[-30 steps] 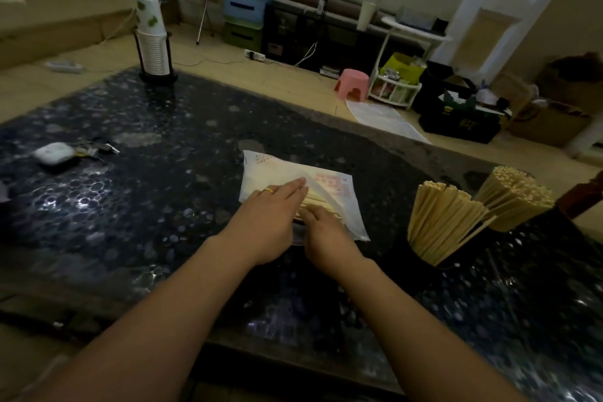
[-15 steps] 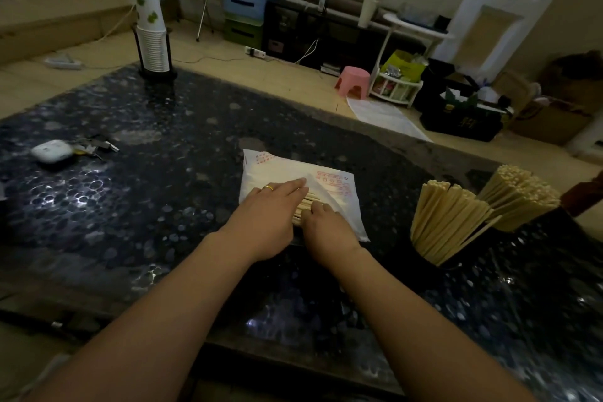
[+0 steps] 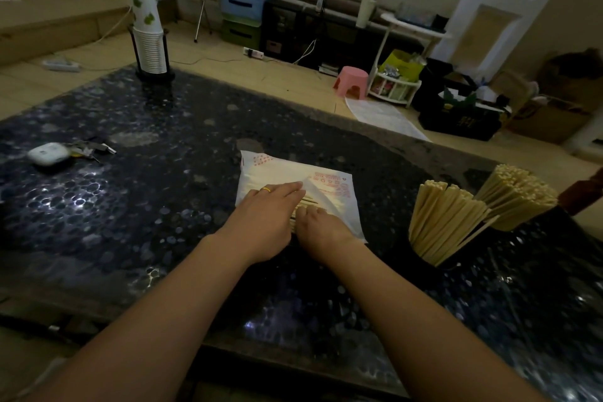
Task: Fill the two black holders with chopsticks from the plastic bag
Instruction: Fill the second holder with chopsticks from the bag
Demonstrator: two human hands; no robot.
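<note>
A white plastic bag with red print lies flat on the dark table. My left hand rests on it with fingers straight, a ring on one finger. My right hand is at the bag's near opening, fingers curled over the ends of loose chopsticks that show between the two hands. To the right stand two black holders, hard to make out in the dim light. The near holder carries a leaning bundle of chopsticks. The far holder carries a second bundle.
A stack of paper cups in a black stand sits at the table's far left corner. A small white case and keys lie at the left. Beyond the table's far edge are a pink stool and boxes.
My right hand has edged slightly left toward the left hand at the bag's opening. The left hand, the bag and both holders stay where they were.
</note>
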